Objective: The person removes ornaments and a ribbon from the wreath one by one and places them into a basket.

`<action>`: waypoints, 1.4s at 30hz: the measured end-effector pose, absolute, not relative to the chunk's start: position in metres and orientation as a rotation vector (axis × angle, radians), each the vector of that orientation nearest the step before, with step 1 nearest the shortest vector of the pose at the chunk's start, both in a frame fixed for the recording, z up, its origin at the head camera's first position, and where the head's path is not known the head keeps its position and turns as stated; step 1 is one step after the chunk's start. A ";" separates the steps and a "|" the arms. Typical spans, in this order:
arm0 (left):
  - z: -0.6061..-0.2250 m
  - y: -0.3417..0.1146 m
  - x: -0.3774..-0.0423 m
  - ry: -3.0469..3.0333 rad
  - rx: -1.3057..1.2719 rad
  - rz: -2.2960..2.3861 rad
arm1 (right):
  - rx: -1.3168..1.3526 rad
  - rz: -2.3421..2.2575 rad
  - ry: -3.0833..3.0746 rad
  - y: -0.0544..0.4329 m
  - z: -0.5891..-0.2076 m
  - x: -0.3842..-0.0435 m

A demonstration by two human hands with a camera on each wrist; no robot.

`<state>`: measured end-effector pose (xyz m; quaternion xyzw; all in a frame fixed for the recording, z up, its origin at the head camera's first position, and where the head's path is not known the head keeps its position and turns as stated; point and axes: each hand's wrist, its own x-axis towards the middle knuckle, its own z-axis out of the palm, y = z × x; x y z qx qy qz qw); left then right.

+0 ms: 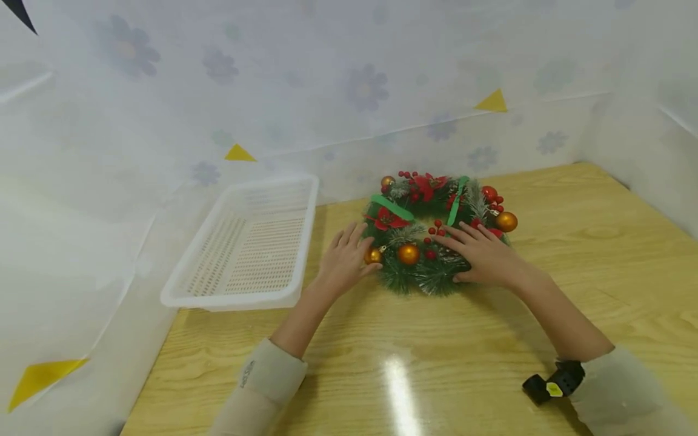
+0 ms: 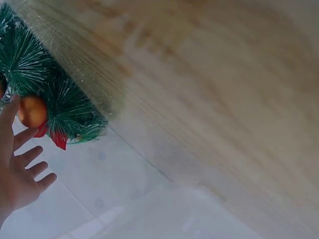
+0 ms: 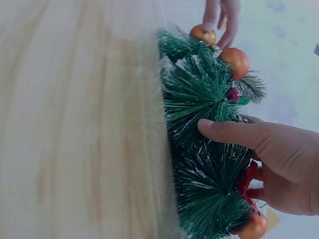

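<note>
A round Christmas wreath (image 1: 400, 278) of green, frosted needles lies on the wooden table, dressed with red flowers, red berries, green ribbon strips and orange-gold baubles. My left hand (image 1: 342, 260) is at its left side, fingers extended and thumb near a small bauble (image 1: 373, 255). In the left wrist view those fingers (image 2: 30, 157) are spread beside the wreath. Over its front right part rests my right hand (image 1: 491, 257), the fingers reaching across the top. The right wrist view shows the right thumb (image 3: 227, 132) against the outer needles and the fingertips partly hidden behind the decorations.
A white perforated plastic basket (image 1: 302, 266) stands left of the wreath, close to my left forearm. Pale flower-patterned sheeting (image 1: 305, 91) with yellow triangles encloses the back and sides. A black strap with a small device (image 1: 553, 383) is around my right wrist.
</note>
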<state>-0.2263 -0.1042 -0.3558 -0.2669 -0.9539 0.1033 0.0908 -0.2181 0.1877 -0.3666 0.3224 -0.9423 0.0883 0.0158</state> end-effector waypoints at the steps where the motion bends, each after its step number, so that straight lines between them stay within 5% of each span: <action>1: -0.356 -0.104 -0.227 -2.830 -0.796 0.302 | 1.001 0.275 -2.932 0.188 -0.366 -0.217; 42: -0.341 -0.100 -0.227 -2.710 -0.834 0.251 | 1.024 0.266 -2.862 0.189 -0.371 -0.216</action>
